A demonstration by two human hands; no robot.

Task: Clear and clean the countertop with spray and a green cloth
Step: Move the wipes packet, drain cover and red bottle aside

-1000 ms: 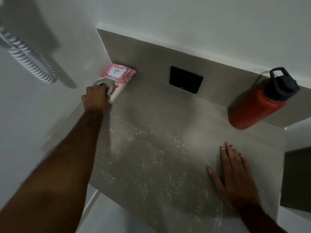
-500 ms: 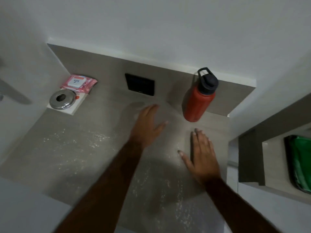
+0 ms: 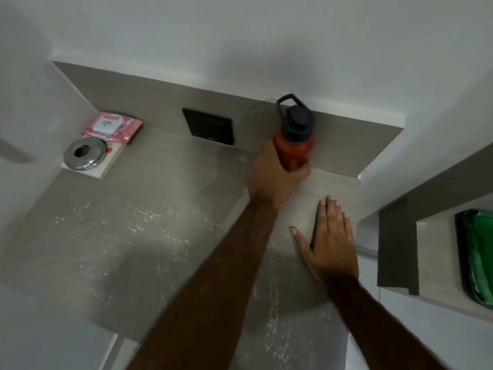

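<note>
A red bottle [image 3: 292, 149] with a dark lid and loop handle stands at the back right of the grey countertop [image 3: 149, 198], against the backsplash. My left hand [image 3: 274, 180] is wrapped around its lower body. My right hand [image 3: 329, 239] lies flat on the counter, fingers together, just in front and right of the bottle. White specks are scattered across the counter's middle and front. A green cloth [image 3: 477, 257] lies on a dark tray on a lower ledge at the far right.
In the back left corner sit a pink wipes pack [image 3: 112, 126] and a round metal lid [image 3: 84, 153] on a white box. A black wall plate [image 3: 208, 126] is set in the backsplash. White walls enclose the counter on the left, back and right.
My left hand left the metal lid in the corner, crossed the counter to the right and closed around the red bottle. The right hand stayed flat on the counter.
</note>
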